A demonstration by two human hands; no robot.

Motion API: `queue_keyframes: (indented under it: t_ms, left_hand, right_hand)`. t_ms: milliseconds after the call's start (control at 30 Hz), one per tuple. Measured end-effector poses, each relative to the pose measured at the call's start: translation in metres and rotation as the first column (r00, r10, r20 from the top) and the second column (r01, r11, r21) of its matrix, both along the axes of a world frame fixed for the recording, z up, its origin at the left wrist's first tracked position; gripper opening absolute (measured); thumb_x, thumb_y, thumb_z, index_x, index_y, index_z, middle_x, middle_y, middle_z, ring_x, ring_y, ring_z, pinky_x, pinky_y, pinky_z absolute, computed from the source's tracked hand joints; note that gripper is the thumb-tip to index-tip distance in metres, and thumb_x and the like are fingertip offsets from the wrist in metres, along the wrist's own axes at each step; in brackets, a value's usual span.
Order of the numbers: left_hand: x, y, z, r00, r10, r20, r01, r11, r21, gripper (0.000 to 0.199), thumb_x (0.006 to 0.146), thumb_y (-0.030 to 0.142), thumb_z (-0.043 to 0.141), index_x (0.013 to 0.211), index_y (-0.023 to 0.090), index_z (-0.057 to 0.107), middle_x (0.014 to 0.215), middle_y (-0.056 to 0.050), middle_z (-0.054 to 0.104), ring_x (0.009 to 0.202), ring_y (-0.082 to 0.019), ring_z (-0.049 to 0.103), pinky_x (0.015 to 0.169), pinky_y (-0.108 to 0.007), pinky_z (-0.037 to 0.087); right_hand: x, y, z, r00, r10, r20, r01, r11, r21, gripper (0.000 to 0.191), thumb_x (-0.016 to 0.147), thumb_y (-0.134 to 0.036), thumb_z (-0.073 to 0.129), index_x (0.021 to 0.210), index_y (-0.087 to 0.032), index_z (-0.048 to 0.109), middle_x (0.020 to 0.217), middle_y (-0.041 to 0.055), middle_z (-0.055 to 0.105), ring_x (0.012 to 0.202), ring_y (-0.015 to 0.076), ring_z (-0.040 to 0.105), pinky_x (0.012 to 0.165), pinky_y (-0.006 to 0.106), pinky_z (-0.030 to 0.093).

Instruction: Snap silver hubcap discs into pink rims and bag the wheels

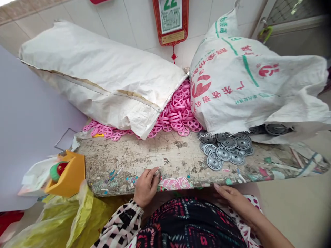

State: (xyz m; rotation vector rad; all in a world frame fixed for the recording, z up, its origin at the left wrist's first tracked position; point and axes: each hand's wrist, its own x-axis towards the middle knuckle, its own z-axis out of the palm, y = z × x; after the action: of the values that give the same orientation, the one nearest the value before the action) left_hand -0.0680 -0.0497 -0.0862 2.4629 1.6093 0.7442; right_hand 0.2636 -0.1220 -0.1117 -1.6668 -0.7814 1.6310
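Observation:
My left hand (147, 186) rests at the front edge of the worn table (144, 151), its fingers curled together. Whatever may be inside them is hidden. Beside it, pink flower stickers (176, 184) are stuck along the edge. My right hand (229, 194) is low at the same edge, fingers stretched out and partly hidden, with nothing seen in it. Grey plastic wheel discs (223, 153) lie in a small heap beyond the right hand. Pink spoked plastic rings (178, 117) pile up at the back middle, farther from both hands.
A white sack (108, 75) lies over the pink rings at back left. Another printed sack (232, 82) stands behind the grey discs. An orange holder with a tape roll (74, 175) sits left, above a yellow plastic bag (85, 213). A calendar (171, 20) hangs on the wall.

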Motion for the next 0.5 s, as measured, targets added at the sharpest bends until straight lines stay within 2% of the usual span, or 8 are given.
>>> queue_keyframes:
  t_ms: [100, 167, 300, 500]
  left_hand:
    - [0.002, 0.0, 0.0, 0.998, 0.004, -0.067, 0.0, 0.999, 0.054, 0.029, 0.093, 0.03, 0.045, 0.116, 0.018, 0.06, 0.091, -0.007, 0.064, 0.082, -0.018, 0.062, 0.073, -0.03, 0.05]
    - [0.003, 0.0, 0.0, 0.996, 0.008, -0.091, 0.0, 0.996, 0.085, 0.028, 0.093, 0.03, 0.045, 0.115, 0.02, 0.06, 0.09, -0.007, 0.064, 0.082, -0.018, 0.063, 0.073, -0.03, 0.05]
    - [0.004, -0.001, -0.002, 0.994, 0.022, -0.106, -0.009, 0.992, 0.127, 0.027, 0.093, 0.03, 0.045, 0.114, 0.021, 0.061, 0.089, -0.006, 0.064, 0.081, -0.018, 0.063, 0.072, -0.029, 0.05]
    - [0.005, -0.001, -0.005, 0.992, 0.041, -0.12, -0.024, 0.99, 0.142, 0.028, 0.093, 0.03, 0.045, 0.115, 0.022, 0.061, 0.089, -0.006, 0.065, 0.079, -0.018, 0.063, 0.072, -0.029, 0.05]
  right_hand:
    - [-0.012, 0.001, -0.002, 0.965, -0.229, -0.125, 0.216, 0.97, -0.107, 0.043, 0.068, -0.057, 0.073, 0.081, -0.017, 0.064, 0.086, 0.0081, 0.072, 0.077, 0.0198, 0.068, 0.067, 0.029, 0.055]
    - [-0.019, 0.002, -0.002, 0.94, -0.293, -0.173, 0.276, 0.954, -0.117, 0.038, 0.07, -0.051, 0.075, 0.08, -0.016, 0.062, 0.086, 0.0083, 0.072, 0.069, 0.0168, 0.068, 0.058, 0.026, 0.054]
    - [-0.023, 0.005, 0.003, 0.938, -0.301, -0.17, 0.283, 0.951, -0.125, 0.031, 0.074, -0.043, 0.073, 0.073, -0.015, 0.061, 0.076, 0.0068, 0.07, 0.058, 0.0133, 0.064, 0.049, 0.021, 0.05]
    - [-0.021, 0.007, 0.006, 0.951, -0.252, -0.18, 0.231, 0.964, -0.128, 0.032, 0.074, -0.045, 0.073, 0.069, -0.015, 0.063, 0.073, 0.0068, 0.07, 0.056, 0.0139, 0.064, 0.051, 0.023, 0.052]
